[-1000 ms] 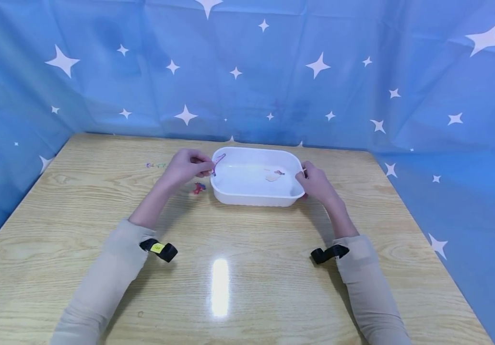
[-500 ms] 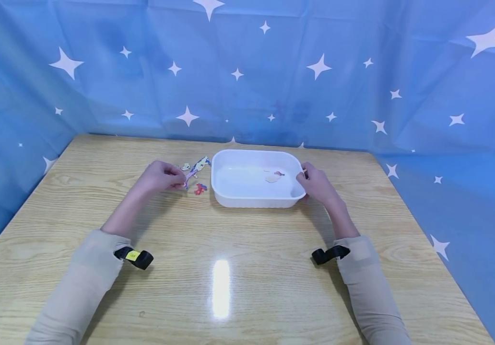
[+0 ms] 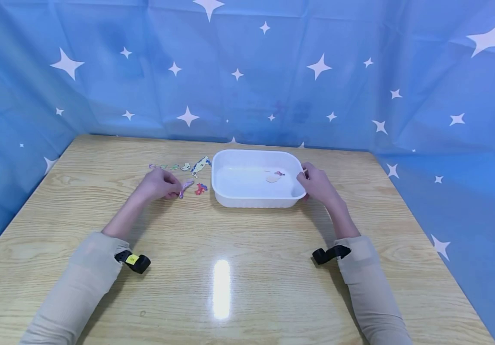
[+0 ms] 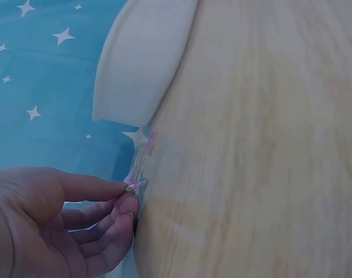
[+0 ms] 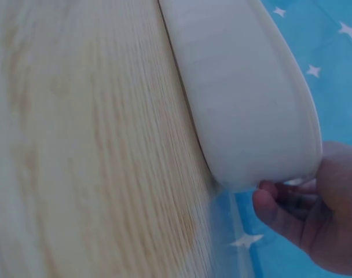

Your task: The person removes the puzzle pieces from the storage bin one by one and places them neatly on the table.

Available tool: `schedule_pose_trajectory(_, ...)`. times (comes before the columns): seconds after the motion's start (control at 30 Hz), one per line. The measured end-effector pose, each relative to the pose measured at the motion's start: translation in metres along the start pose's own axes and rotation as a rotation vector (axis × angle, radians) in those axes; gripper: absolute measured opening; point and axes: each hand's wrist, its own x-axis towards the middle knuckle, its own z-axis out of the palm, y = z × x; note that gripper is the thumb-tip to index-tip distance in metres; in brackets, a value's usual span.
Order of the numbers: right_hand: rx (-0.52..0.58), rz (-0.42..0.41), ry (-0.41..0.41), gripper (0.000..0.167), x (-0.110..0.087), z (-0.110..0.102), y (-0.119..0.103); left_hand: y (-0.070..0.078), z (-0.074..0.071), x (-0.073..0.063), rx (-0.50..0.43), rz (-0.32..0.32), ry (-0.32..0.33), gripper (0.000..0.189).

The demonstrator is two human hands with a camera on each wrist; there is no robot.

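Observation:
My left hand point(image 3: 159, 184) pinches a flat pink-and-purple cutout piece point(image 3: 186, 186) between thumb and fingertips, low over the wooden table. In the left wrist view the cutout piece point(image 4: 135, 185) juts just past the fingertips, mostly edge-on. Right of it lies a small red-and-blue piece point(image 3: 200, 189). A white plastic basin point(image 3: 253, 202) stands on the table, holding a pale flat piece point(image 3: 272, 179) and a small reddish piece point(image 3: 279, 173). My right hand point(image 3: 318, 183) grips the basin's right end, thumb over the rim; in the right wrist view its fingers curl under that rim.
Behind my left hand a row of several flat pieces runs toward the basin, including a small green piece point(image 3: 174, 167), a pale one point(image 3: 185, 166) and a larger cream-and-blue one point(image 3: 200, 166). A blue star-patterned cloth point(image 3: 247, 86) hangs along the table's back edge.
My left hand has carried the pink-and-purple piece from the basin's left rim leftward and down to the table, beside the red-and-blue piece. The right hand keeps its grip on the basin.

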Motion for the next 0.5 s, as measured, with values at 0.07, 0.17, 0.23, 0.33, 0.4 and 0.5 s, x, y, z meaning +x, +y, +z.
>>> schedule_pose_trajectory(0.07,0.0,0.005,-0.002,0.046,-0.0001,-0.0005,-0.0004,-0.0007,0.0006,0.0001,0.012,-0.002,0.001,0.02)
schedule_pose_trajectory(0.17,-0.001,0.016,-0.009,0.046,0.0002,-0.001,-0.0004,-0.0019,0.001,0.0005,0.036,0.0,0.009,0.021)
schedule_pose_trajectory(0.23,0.003,0.02,-0.013,0.047,0.0002,-0.0014,-0.0004,-0.0027,0.0006,0.001,0.054,0.001,0.015,0.02)
schedule_pose_trajectory(0.33,0.019,0.016,-0.013,0.046,0.0004,-0.0022,-0.0002,-0.0033,-0.0008,0.0014,0.067,-0.002,0.02,0.019)
schedule_pose_trajectory(0.4,0.03,0.009,-0.009,0.046,0.0008,-0.0025,0.0005,-0.0034,-0.002,0.0014,0.068,-0.002,0.022,0.018)
schedule_pose_trajectory(0.5,0.043,-0.003,-0.001,0.045,0.0013,-0.0024,0.0014,-0.0023,-0.003,0.0012,0.062,-0.007,0.026,0.019)
